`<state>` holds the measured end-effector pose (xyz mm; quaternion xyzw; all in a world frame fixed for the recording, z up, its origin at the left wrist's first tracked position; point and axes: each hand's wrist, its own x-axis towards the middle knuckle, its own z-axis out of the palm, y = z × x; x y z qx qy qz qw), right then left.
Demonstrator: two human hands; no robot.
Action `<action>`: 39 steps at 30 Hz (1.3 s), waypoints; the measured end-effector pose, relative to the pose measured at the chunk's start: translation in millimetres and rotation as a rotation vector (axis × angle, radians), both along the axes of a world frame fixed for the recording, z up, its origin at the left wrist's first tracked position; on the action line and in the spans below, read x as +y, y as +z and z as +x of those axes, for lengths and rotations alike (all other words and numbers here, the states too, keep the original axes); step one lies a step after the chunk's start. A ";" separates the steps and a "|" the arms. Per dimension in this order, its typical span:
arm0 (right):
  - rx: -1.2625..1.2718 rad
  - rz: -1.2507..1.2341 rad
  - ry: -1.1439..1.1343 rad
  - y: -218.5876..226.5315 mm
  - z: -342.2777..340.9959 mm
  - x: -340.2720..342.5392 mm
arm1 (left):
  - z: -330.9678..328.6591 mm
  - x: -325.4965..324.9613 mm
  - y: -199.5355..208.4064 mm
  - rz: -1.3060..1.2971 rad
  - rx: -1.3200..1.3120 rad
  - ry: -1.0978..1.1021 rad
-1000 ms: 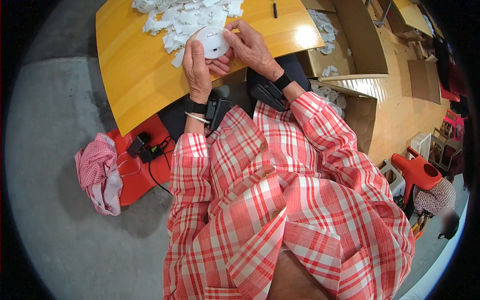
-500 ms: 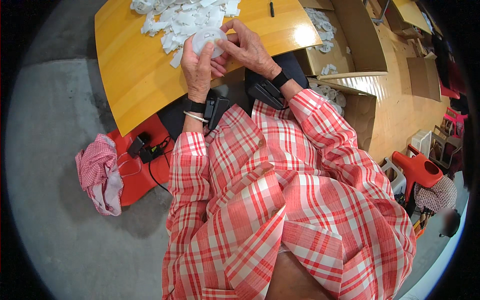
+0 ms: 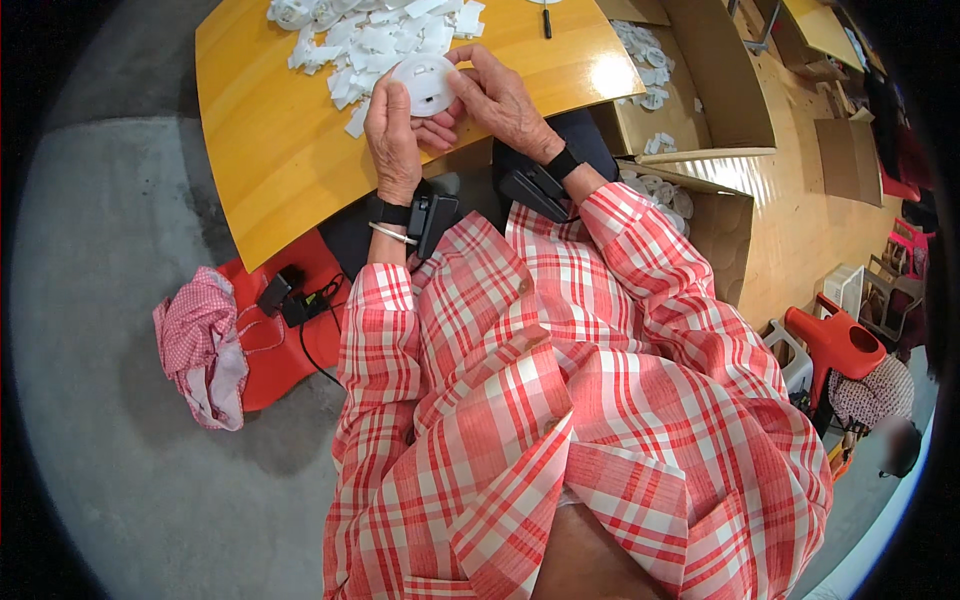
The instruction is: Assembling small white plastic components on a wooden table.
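White disc (image 3: 424,86) is sitting between both hands over the near side of the yellow bench (image 3: 265,165), with the left hand (image 3: 394,132) clamping its left edge and the right hand (image 3: 503,108) pinching its right edge. Looks like this one's being worked on, not being put down yet. Loose white pieces (image 3: 390,45) are lying heaped just beyond, so I'm guessing plenty's left. Round white parts (image 3: 652,66) are lying in a cardboard box (image 3: 738,95) too, but I can't tell if they're done.

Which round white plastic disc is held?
The disc between left hand and right hand; other discs lie on the yellow wooden table or in a brown cardboard box.
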<state>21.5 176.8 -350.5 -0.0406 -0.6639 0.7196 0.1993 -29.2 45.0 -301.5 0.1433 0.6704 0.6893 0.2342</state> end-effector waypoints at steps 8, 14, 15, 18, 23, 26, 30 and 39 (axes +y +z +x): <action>-0.022 -0.088 -0.003 1.4 4.0 2.0 | 1.2 -1.2 0.1 -0.019 0.051 0.013; -0.148 -0.328 -0.181 20.8 53.9 51.9 | 5.0 -6.3 1.1 0.000 0.073 0.120; -0.100 -0.386 -0.266 23.2 68.3 66.5 | 5.6 -6.2 2.0 0.004 0.069 0.119; -0.091 -0.510 -0.560 -2.6 111.8 110.0 | 3.3 -9.3 2.5 -0.002 0.102 0.170; -0.185 -0.642 -0.906 -84.9 230.6 162.0 | -17.9 -25.7 4.4 -0.049 0.352 0.445; -0.358 -0.702 -0.983 -151.0 304.7 154.5 | -29.5 -35.2 6.3 -0.070 0.375 0.490; -0.974 -0.511 -1.006 -210.2 364.0 119.1 | -40.0 -35.1 10.8 -0.117 0.397 0.462; -0.937 -0.690 -1.137 -252.5 370.8 65.8 | -50.1 -18.3 26.7 -0.287 0.442 0.312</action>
